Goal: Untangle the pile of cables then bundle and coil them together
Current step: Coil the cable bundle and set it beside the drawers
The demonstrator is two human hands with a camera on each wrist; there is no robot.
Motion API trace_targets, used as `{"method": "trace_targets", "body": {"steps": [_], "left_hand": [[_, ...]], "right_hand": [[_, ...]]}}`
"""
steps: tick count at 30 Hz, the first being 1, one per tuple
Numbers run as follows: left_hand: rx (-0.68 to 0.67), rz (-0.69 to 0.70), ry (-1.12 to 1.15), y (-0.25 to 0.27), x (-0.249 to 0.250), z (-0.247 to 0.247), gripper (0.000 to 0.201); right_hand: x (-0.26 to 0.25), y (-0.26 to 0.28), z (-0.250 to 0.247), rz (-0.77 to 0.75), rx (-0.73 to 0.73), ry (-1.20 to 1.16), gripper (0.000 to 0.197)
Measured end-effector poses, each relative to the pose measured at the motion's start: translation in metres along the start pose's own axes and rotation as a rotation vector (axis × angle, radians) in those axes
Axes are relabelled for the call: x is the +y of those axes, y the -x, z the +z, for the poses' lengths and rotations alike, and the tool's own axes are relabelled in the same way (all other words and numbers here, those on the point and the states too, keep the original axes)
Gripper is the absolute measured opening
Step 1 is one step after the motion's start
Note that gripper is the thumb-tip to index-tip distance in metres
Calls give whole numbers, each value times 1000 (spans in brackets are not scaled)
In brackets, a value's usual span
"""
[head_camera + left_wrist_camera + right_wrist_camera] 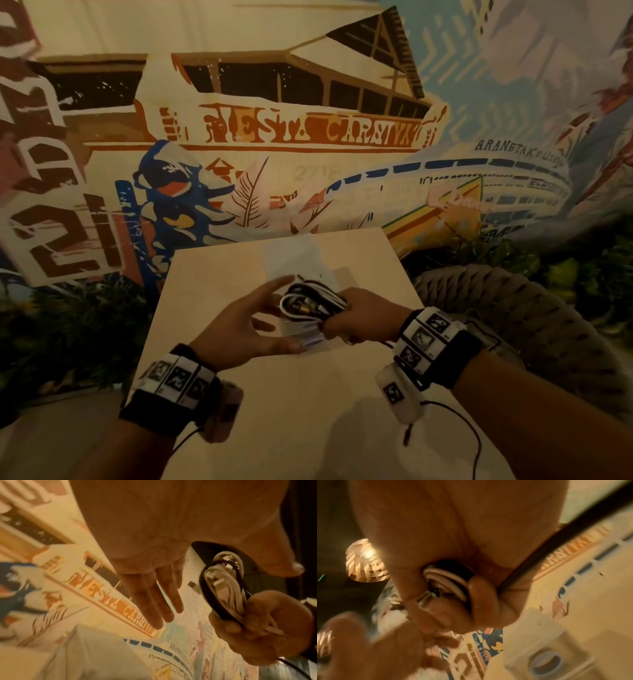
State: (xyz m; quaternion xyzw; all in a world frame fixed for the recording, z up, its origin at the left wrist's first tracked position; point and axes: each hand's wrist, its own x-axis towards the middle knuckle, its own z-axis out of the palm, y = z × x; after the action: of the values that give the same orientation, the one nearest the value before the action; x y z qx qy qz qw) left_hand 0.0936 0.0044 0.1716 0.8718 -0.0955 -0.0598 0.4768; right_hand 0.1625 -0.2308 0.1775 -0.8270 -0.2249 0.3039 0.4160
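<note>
The cable bundle (313, 300), a compact coil of black and white cables with metal connector ends visible at its open loop, is held above the table (274, 411), over the table's far half. The right hand (368, 320) clenches around the right end of the cable bundle (223, 595), with the fingers curled over the strands and the thumb closing the grasp; in the right wrist view the cable bundle (452, 580) sits between curled fingers, and one black cable (556, 542) runs out of the fist toward the wrist. The left hand (239, 322) is released, fingers straight and spread, positioned just left of the cable bundle; contact between its fingertips and the coil cannot be determined. The left hand (154, 595) grasps nothing. A small white card-like stack (301, 337) lies on the table directly below the cable bundle. A painted mural (308, 130) covers the wall beyond the table.
</note>
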Motion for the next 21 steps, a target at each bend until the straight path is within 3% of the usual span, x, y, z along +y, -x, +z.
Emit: {"method": "trace_targets", "body": {"steps": [4, 5, 6, 8, 11, 12, 14, 19, 21], "left_hand": [[-143, 50, 218, -8, 12, 24, 50], [-160, 85, 255, -11, 19, 30, 46], [-149, 118, 297, -13, 24, 35, 51], [-117, 177, 402, -14, 29, 38, 59], [-54, 190, 425, -12, 34, 38, 51], [-29, 141, 392, -11, 32, 38, 47], [-13, 219, 355, -17, 27, 38, 16], [180, 228, 497, -27, 12, 20, 17], [201, 206, 422, -25, 4, 8, 19]], "right_hand": [[-9, -2, 8, -118, -54, -181, 28], [-12, -3, 12, -150, -84, -160, 21], [-13, -5, 18, -185, -104, -145, 15], [-12, -5, 24, -196, -105, -153, 24], [-17, 2, 19, -260, -93, -172, 34], [-17, 2, 17, -271, -112, -141, 36], [-17, 1, 14, -272, -150, -65, 27], [15, -4, 16, -141, -265, 65, 27], [31, -2, 13, -84, -257, 35, 23]]}}
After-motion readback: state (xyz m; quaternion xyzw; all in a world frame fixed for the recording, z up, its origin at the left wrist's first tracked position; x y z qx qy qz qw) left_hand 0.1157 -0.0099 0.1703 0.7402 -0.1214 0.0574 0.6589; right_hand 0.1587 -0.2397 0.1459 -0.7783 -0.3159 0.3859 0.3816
